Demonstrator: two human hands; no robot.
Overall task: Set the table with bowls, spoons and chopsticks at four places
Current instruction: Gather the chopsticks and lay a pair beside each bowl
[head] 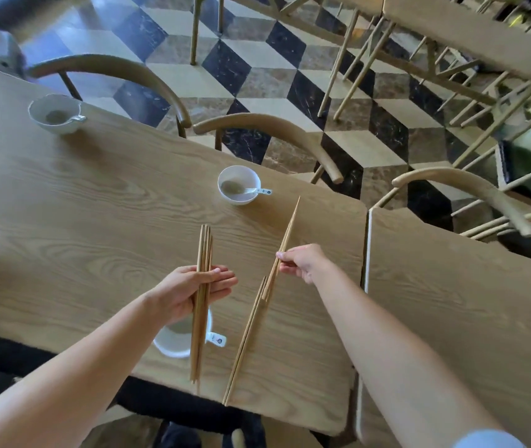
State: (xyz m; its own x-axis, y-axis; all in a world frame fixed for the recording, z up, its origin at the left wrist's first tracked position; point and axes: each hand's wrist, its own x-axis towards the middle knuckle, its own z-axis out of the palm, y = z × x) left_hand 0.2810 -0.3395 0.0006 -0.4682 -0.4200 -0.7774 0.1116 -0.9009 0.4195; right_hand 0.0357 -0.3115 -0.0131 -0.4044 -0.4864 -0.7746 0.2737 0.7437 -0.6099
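My left hand (190, 291) grips a bundle of several wooden chopsticks (201, 334) above the near white bowl (173, 342), whose spoon handle (216, 338) sticks out to the right. My right hand (303, 261) pinches a pair of chopsticks (286, 237) pointing toward the far side. Another pair of chopsticks (246, 344) lies on the wooden table (96, 221) just right of the near bowl. A second white bowl with a spoon (239, 188) sits at the far edge. A third bowl with a spoon (55, 113) stands at the far left.
Curved wooden chair backs (267, 127) line the table's far side over a checkered floor. A second table (464, 302) butts against the right end. More chairs and a table (471, 37) stand at the upper right.
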